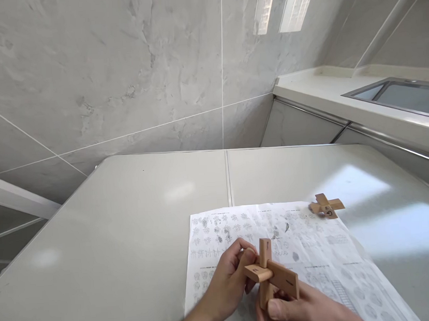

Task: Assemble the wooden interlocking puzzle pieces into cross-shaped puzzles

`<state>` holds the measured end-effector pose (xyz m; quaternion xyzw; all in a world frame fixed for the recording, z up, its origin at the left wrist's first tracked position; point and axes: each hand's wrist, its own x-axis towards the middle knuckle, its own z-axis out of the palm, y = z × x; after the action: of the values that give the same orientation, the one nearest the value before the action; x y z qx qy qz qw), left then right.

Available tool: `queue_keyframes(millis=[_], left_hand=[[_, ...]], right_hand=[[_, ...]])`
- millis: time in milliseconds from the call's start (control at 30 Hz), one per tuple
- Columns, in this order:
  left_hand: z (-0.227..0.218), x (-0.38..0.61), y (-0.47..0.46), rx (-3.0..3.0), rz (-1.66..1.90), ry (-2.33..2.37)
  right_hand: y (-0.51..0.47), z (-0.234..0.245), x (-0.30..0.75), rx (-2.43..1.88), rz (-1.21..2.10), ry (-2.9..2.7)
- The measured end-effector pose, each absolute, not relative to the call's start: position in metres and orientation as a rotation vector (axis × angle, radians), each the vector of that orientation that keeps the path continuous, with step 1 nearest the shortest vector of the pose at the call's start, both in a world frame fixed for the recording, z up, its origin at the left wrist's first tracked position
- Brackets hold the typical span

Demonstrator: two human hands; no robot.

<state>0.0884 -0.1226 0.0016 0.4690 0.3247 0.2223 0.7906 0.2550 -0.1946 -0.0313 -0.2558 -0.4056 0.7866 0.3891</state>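
Both hands hold a wooden interlocking puzzle [285, 278] above a printed paper sheet. Its flat pieces cross each other and carry dark marks. My left hand [231, 275] grips it from the left, with thumb and fingers pressed near the end of one piece. From below and the right, my right hand [296, 310] pinches the lower upright piece, its thumb in front. Some fingertips are hidden behind the wood.
A brown paper-like cross [326, 207] with a dark mark lies at the top right corner of the printed sheet [240, 226]. Under it is a pale table [132, 248] with a centre seam. A tiled wall [121, 64] stands behind, and a counter [315, 89] with a sink is at right.
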Motion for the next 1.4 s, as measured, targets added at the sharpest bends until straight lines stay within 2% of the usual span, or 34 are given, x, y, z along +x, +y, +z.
queue_keyframes(millis=[333,800,1400], left_hand=[[0.001,0.088,-0.116,0.997,0.488,0.654],[0.004,0.087,-0.114,0.959,0.54,0.65],[-0.004,0.085,-0.111,0.985,0.527,0.588]], right_hand=[[-0.192,-0.043,0.259,-0.45,2.044,-0.746],[-0.168,-0.022,0.317,-0.656,1.582,-0.27],[-0.162,-0.035,0.335,-0.446,1.579,-0.037]])
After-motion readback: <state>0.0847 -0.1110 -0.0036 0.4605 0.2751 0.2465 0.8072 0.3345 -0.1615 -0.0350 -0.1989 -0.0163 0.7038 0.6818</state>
